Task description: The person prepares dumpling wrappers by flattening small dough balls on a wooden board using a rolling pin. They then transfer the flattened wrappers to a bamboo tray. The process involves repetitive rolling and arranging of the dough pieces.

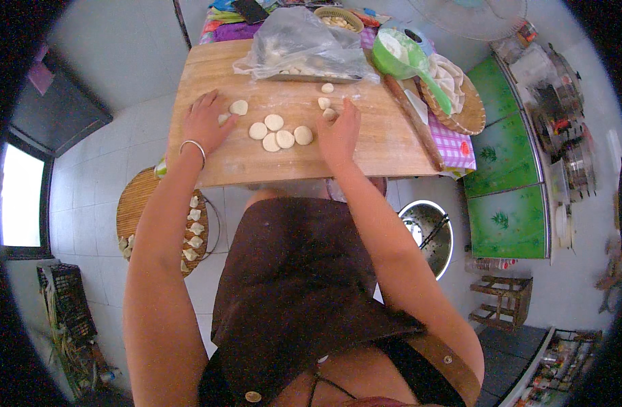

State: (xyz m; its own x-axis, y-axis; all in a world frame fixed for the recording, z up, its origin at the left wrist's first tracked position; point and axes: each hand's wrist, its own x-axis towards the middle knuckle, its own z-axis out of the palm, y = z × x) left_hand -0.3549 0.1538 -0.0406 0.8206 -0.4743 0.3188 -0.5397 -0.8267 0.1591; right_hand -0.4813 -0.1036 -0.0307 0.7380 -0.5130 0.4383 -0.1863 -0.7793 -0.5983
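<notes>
On the wooden board (300, 165), my left hand (205, 119) lies palm down at the left, a metal bangle at its wrist. A small dough piece (223, 118) shows partly beside its thumb, and a flattened dough round (238, 107) lies just right of it. At the right, the thumb and fingers of my right hand (340, 131) are at a dough piece (329, 114); whether they grip it is unclear. Beyond it sit two more pieces, one nearer (324, 103) and one farther (327, 88). Several flattened rounds (285, 139) lie between my hands, some overlapping.
A plastic-covered metal tray (311, 51) stands at the board's back. Along the right lie a rolling pin (412, 122), a green bowl of flour (395, 48) and a woven basket (468, 114). Lower left, a round slatted tray (138, 203) holds dumplings (195, 229). A metal basin (433, 236) is lower right.
</notes>
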